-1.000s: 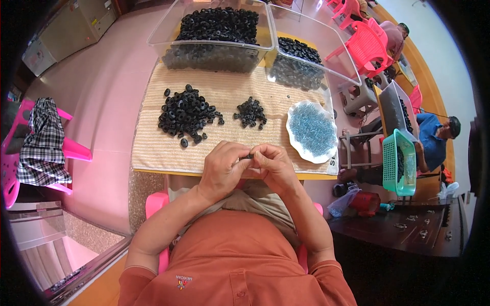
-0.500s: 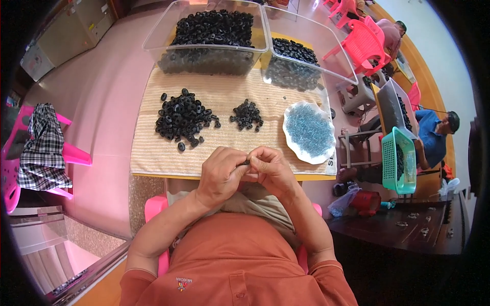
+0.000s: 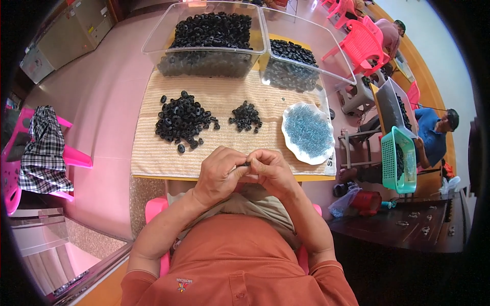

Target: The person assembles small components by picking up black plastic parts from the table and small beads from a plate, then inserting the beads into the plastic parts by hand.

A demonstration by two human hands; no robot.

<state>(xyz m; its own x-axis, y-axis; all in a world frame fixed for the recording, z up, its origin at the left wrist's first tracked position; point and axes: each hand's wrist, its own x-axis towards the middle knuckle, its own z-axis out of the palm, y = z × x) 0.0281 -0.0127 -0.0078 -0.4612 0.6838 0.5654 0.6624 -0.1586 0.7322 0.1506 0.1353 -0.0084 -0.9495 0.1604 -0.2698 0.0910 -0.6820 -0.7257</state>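
L hand (image 3: 218, 171) & R hand (image 3: 270, 169) right together at the near edge of the table (image 3: 158, 177), each grip pinched on one small dk pc (image 3: 247, 163) btwn 'em! Beyond, on the striped towel (image 3: 148, 153): big pile of blk pcs (image 3: 184, 120) at L, smaller pile (image 3: 246, 117) mid, & a wht scalloped dish (image 3: 309, 161) w/ blue bits (image 3: 309, 130) at R.

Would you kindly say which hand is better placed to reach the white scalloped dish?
Probably the right hand: the white dish lies closer to it than to the left hand; both hold a dark piece.
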